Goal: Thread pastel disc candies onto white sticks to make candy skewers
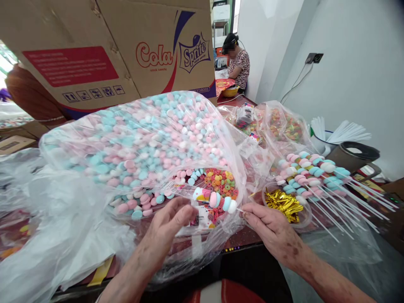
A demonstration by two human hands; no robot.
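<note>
On the table (244,237) lies a big marshmallow bag (151,139). Near the front edge, the right hand (273,229) pinches a marshmallow skewer (221,202); the left hand (170,219) is apart, its grip unclear. The skewer looks light, squashable, best held by its stick (239,209).

Soft, bright light fills the view, with glare at ten o'clock. Sheen streaks the clear, crinkled plastic bag (217,120), blurred toward nine o'clock. The one-to-two o'clock corner darkens.
</note>
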